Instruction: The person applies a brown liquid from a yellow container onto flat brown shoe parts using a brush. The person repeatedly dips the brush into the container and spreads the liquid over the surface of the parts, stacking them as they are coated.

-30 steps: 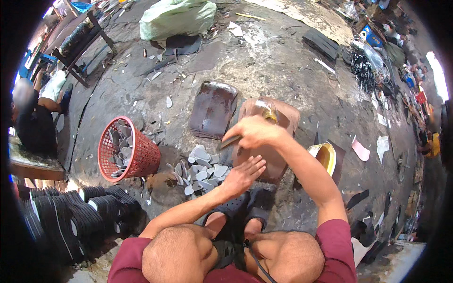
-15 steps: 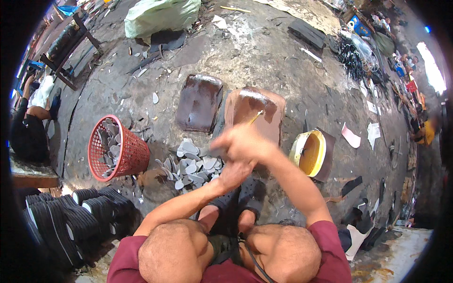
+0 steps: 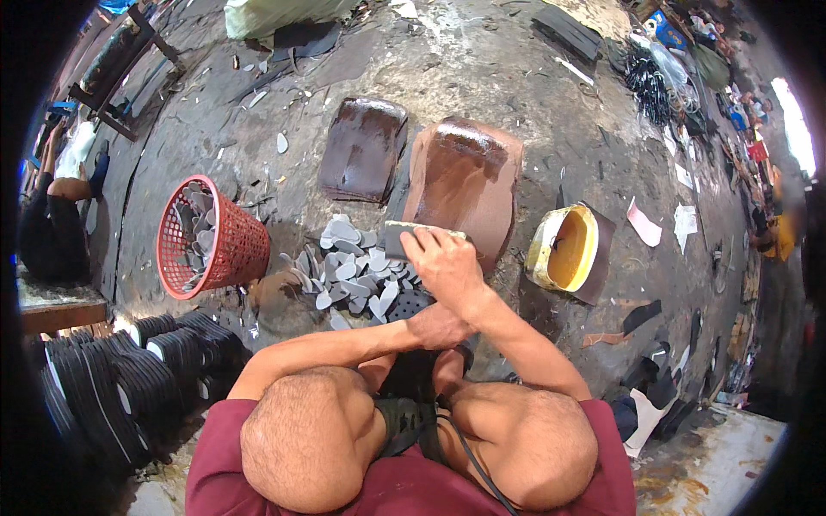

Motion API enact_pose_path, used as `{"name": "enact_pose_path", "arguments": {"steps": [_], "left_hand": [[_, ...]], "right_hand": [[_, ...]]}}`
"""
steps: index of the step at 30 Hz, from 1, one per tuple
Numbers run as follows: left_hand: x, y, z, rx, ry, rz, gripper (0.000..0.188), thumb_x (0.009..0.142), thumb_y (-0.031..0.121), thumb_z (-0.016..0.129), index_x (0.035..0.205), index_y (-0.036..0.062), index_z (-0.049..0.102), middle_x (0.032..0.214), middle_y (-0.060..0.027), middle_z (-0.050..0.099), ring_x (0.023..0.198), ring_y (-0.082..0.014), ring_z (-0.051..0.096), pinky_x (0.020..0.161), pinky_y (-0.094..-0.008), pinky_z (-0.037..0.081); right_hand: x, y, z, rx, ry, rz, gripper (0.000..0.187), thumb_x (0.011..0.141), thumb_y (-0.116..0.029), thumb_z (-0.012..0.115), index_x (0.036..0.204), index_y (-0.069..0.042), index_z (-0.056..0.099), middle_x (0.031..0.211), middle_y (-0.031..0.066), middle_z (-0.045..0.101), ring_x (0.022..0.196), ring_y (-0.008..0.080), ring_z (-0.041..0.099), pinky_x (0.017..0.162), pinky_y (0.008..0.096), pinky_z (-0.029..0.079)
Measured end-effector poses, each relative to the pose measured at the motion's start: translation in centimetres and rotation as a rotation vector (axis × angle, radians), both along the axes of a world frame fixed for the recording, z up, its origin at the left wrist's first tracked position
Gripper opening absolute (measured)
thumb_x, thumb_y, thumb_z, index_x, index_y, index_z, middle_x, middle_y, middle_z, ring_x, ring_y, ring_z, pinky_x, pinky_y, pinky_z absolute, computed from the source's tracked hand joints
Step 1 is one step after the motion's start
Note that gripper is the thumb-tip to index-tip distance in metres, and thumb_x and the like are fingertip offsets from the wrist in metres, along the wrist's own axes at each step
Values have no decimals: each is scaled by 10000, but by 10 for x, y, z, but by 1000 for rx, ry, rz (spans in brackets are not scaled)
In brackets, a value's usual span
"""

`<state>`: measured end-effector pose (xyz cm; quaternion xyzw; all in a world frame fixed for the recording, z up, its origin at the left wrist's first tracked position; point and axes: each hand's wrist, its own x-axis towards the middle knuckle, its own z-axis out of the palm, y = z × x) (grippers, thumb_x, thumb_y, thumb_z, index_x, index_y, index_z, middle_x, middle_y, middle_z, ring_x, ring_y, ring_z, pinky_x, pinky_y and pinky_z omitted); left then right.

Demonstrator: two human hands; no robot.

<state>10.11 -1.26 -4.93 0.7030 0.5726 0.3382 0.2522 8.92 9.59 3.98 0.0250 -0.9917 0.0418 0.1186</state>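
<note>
Beneath the right fingers [image 3: 430, 244], a grey block [image 3: 395, 242], left end exposed

A red mesh basket [image 3: 237, 249] stood off to the left, grey cut pieces [image 3: 200, 228] inside it, and behind me were tight stacks of black soles [image 3: 168, 361]. Another person [image 3: 64, 224] in dark clothing showed at the far left. Over on the right, a pink scrap [image 3: 644, 222] lay near a white one [image 3: 685, 225], below tangled black cords [image 3: 650, 86].
</note>
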Motion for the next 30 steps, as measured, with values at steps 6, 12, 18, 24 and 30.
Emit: {"name": "enact_pose_path", "arguments": {"steps": [6, 12, 18, 24, 30], "left_hand": [[-9, 1, 2, 127, 306, -19, 558, 866, 154, 594, 1416, 64, 555, 1388, -150, 580, 1268, -345, 594, 971, -499, 561], [-70, 42, 59, -221, 497, 346, 721, 757, 11, 651, 1458, 22, 480, 1570, -191, 439, 821, -310, 746, 611, -411, 602], [-62, 26, 40, -108, 431, 341, 684, 759, 37, 673, 1424, 14, 519, 1569, -165, 453, 767, -294, 746, 576, -400, 591], [-61, 20, 36, -88, 418, 368, 651, 775, 43, 658, 1415, 32, 540, 1542, -134, 500, 784, -282, 746, 561, -390, 585], [-65, 20, 38, -59, 447, 389, 601, 792, 45, 647, 1389, 46, 579, 1517, -103, 536, 787, -264, 745, 555, -392, 577]], "right_hand": [[3, 29, 67, -919, 89, -145, 330, 904, -117, 748, 1209, -17, 674, 1084, 151, 750, 1012, 307, 723, 893, 379, 558], [-21, 166, 128, -699, 425, -274, 351, 877, -33, 695, 1221, -102, 713, 1027, 113, 778, 963, 206, 746, 801, 330, 570], [-72, 206, 29, -467, -72, 16, 468, 793, -34, 640, 1142, -313, 781, 1163, 55, 753, 1004, 285, 730, 864, 366, 565], [-132, 223, 30, -384, -425, -200, 528, 728, -43, 664, 1127, -367, 786, 1094, 80, 762, 1022, 301, 712, 882, 401, 564], [-154, 224, 36, -144, -337, -76, 509, 687, -62, 669, 1070, -374, 792, 1116, 34, 755, 1057, 280, 699, 890, 412, 548]]}}
